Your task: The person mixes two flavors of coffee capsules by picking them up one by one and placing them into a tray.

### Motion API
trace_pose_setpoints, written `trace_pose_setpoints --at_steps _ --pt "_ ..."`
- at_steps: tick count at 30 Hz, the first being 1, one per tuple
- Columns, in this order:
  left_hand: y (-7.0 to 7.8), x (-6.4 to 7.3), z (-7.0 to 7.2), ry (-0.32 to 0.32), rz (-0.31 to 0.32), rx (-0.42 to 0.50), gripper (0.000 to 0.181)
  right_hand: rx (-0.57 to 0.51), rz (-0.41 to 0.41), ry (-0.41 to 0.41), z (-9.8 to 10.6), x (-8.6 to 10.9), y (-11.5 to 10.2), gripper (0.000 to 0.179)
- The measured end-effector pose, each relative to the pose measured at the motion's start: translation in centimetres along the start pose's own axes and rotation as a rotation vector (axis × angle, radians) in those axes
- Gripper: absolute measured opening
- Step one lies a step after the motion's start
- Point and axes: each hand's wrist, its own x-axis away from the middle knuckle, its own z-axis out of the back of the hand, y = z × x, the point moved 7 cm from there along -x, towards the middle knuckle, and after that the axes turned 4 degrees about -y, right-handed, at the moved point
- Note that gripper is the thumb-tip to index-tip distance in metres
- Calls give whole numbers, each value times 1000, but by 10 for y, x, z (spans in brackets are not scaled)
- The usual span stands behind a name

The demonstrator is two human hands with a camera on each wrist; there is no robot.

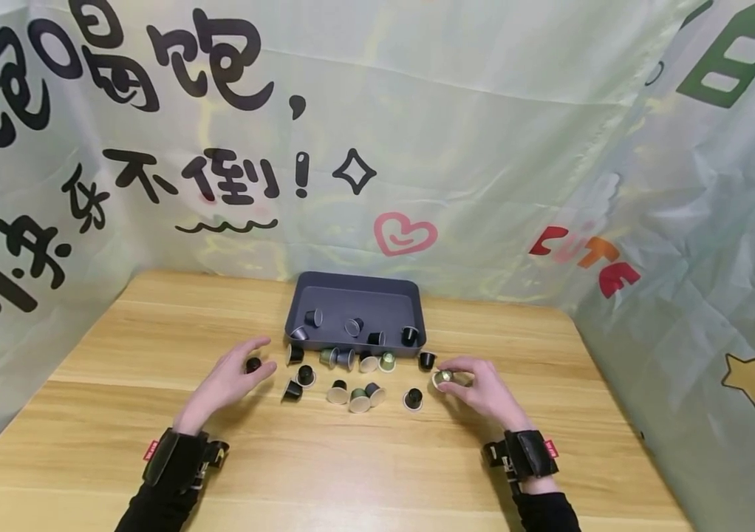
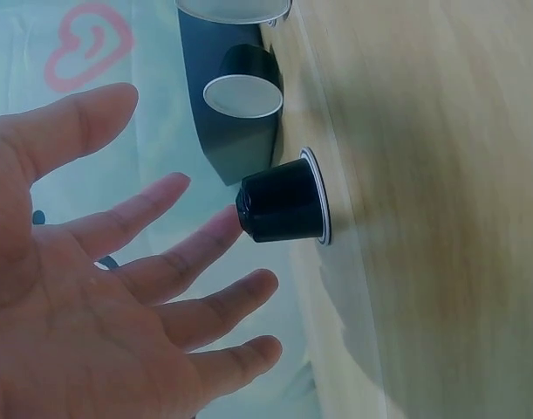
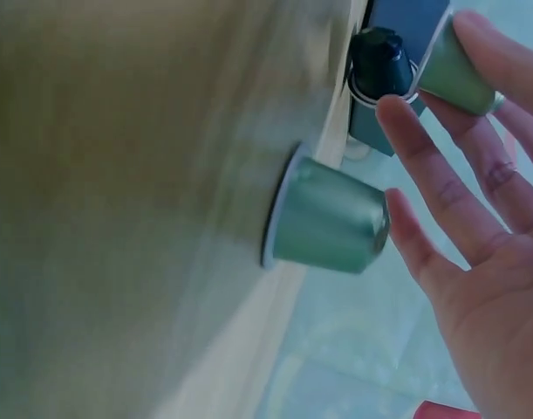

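Observation:
My left hand (image 1: 226,380) is spread above the table's left part, its fingers apart. A black coffee capsule (image 2: 283,202) stands upright on its rim there, with the middle fingertip right at its narrow end. To the right, my right hand (image 1: 486,389) pinches a light green coffee capsule (image 3: 458,74) between thumb and fingers. A second green capsule (image 3: 327,218) stands on the table by that hand's little finger; in the head view the hand hides it. Just left of the pinched one is an upright black capsule (image 1: 414,399).
A dark grey-blue tray (image 1: 357,292) at the back holds several capsules, mostly along its front. In front of it, several more lie tipped or standing in loose rows, black, green and grey-purple, such as a green capsule (image 1: 360,400). Printed cloth (image 1: 484,148) hangs behind the wooden table.

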Motion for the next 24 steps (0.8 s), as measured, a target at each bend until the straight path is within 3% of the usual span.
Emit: trace_pose_setpoints --at_steps 17,24 --pt "1 2 -4 -32 -3 4 63 -96 73 47 -9 -4 -12 35" --pt "1 3 -4 -41 1 5 63 -108 63 72 -9 -8 -17 36"
